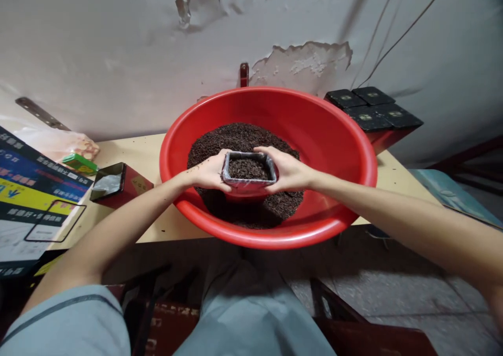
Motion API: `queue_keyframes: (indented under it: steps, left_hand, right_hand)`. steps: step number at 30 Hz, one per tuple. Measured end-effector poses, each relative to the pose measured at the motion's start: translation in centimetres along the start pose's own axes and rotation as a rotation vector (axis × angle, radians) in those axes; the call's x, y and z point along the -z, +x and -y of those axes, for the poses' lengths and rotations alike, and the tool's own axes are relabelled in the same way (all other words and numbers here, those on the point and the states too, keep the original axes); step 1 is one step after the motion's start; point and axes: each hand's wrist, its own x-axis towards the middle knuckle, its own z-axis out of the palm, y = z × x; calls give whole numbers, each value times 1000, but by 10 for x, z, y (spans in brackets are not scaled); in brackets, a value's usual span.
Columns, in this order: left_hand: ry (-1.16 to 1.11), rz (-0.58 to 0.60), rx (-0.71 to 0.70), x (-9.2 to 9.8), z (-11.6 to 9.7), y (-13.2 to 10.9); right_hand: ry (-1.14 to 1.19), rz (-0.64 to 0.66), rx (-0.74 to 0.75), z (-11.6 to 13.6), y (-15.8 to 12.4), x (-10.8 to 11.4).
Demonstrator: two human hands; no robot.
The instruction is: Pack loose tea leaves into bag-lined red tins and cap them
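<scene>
Between both hands is a red tin box (247,188) with its top uncovered and a clear plastic liner at the rim. Dark loose tea leaves (247,168) nearly fill it. My left hand (214,172) grips its left side and my right hand (290,170) its right side, fingers closed around the walls. The tin is above the big red basin (334,136), where a heap of the same dark leaves (239,133) covers the bottom. The tin's base is partly in shadow, so I cannot tell whether it touches the heap.
Left of the basin an uncovered red tin (135,184) with a plastic liner lies tilted on the pale table (157,225). A green packet (79,163) and a printed carton (35,198) are farther left. Several black-topped tins (377,112) stand at the right, before a peeling wall.
</scene>
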Motion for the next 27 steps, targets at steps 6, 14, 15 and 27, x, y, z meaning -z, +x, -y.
queue_keyframes:
  steps: [6,14,15,27]
  left_hand:
    - [54,-22,60,-11,-14,-1]
    - [106,-36,73,-6,-37,-3]
    - [99,-10,102,-6,-37,-5]
    - [78,-17,170,4,-46,-28]
  right_hand:
    - [-21,1,-4,1,-6,2]
    - [-7,-27,3,3,-11,3]
    - [-1,8,-9,3,-11,1]
    - [27,39,6,11,3,-8]
